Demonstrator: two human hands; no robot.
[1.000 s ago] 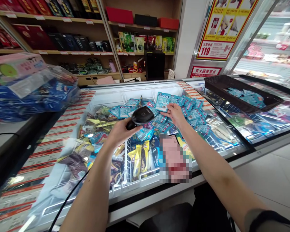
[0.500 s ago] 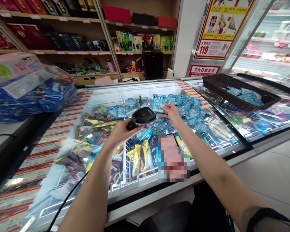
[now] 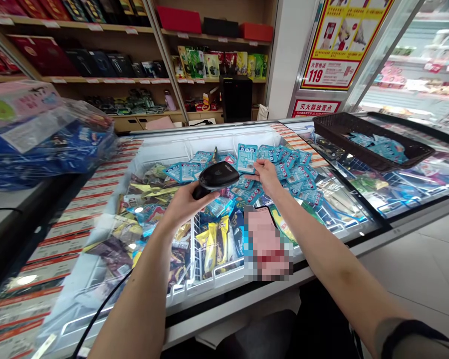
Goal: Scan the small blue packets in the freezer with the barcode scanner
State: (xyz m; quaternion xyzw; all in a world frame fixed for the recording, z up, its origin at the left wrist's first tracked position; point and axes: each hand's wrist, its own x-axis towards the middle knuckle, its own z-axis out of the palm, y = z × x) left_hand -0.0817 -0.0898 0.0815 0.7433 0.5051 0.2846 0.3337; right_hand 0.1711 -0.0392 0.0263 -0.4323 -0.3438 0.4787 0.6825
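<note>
My left hand [image 3: 185, 204] is wrapped round the handle of a black barcode scanner [image 3: 219, 177], its head pointing right. Between the fingers of my right hand [image 3: 265, 175] a small blue packet [image 3: 247, 157] stands upright, with a printed barcode at its lower right corner facing me. The scanner's head is just left of the packet, apart from it. Many like blue packets [image 3: 299, 174] lie spread on the freezer's glass top [image 3: 160, 149], to the right and left of my hands. A phone [image 3: 265, 234], partly pixelated, lies on the glass below my right wrist.
A dark brown basket [image 3: 329, 130] with more blue packets stands at the right. Plastic-wrapped boxes [image 3: 52, 139] sit at the left. Under the glass are wrapped ice creams [image 3: 213, 244]. A black cable [image 3: 105, 304] runs beneath my left forearm. Stocked shelves [image 3: 108, 80] line the back.
The barcode scanner in my left hand has moved slightly left and up, with its head tilted a little more. The blue packet in my right hand has barely shifted.
</note>
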